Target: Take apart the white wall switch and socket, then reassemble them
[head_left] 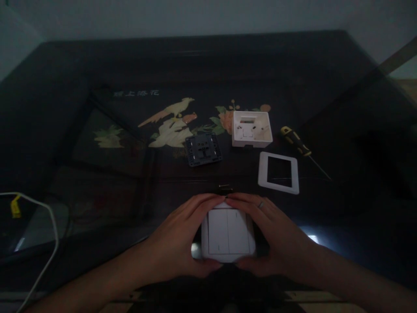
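A white two-rocker wall switch faces up close to the front of the dark table. My left hand grips its left side, fingers along the far edge and thumb at the near edge. On the other side my right hand, a ring on one finger, holds it the same way. The fingertips of both hands almost meet at the far edge. Just beyond them lie two small screws. Whatever is under the switch is hidden.
Farther back on the dark glossy table lie a dark socket module, a white mounting box, a white frame and a yellow-black screwdriver. A white cable with a yellow tag runs along the left.
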`<state>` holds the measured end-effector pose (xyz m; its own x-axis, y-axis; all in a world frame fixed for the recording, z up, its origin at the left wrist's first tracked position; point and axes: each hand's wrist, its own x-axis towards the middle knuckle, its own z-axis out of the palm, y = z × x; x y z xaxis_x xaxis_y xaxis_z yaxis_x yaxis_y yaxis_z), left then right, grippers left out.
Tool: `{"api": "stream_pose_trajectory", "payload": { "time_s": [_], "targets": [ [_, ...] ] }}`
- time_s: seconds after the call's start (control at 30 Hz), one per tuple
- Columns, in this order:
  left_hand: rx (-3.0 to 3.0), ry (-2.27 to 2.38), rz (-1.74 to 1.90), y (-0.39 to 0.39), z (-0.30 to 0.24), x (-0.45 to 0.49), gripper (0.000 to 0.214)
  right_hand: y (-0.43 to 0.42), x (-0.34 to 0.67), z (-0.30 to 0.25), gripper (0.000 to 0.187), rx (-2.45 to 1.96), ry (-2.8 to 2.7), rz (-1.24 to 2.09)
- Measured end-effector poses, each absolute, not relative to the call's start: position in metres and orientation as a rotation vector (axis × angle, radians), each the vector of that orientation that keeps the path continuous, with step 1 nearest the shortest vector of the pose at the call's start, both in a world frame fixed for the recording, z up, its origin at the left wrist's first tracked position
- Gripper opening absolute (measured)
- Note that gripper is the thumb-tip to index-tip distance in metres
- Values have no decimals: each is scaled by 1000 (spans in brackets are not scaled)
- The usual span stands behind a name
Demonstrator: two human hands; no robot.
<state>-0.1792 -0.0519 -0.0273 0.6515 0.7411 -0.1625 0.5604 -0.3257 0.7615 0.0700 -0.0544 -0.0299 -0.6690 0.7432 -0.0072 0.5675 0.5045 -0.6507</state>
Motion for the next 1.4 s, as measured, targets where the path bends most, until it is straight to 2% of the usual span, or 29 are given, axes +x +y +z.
{"api": "stream_pose_trajectory", "payload": {
  "time_s": [0.2,0.4,0.57,0.73,0.97,1.17,1.3,1.4],
  "targets": [
    [1956,1012,249,-55,-30,-180,106,-53,70,-29,98,-1165,-2447,1100],
    [1942,994,328,-62,-38,-181,113,-50,68,-24,97,-1167,-2399,1218],
    [1950,1030,303,-65,-41,-180,115,-49,59,-16,103,-1216,-2479,1218],
    [1945,1045,214,-64,-37,-181,111,-52,52,-19,104,-1257,-2578,1080],
    [1978,986,225,-46,9,-189,80,-54,72,2,109,-1102,-2478,991],
    [2241,993,565,0,41,-165,33,-48,136,20,92,-1360,-2228,771],
    [2545,881,690,47,39,-123,28,-23,196,16,77,-1499,-2102,358],
    [2687,769,653,81,29,-77,26,6,235,13,71,-1568,-2029,237]
  ]
}}
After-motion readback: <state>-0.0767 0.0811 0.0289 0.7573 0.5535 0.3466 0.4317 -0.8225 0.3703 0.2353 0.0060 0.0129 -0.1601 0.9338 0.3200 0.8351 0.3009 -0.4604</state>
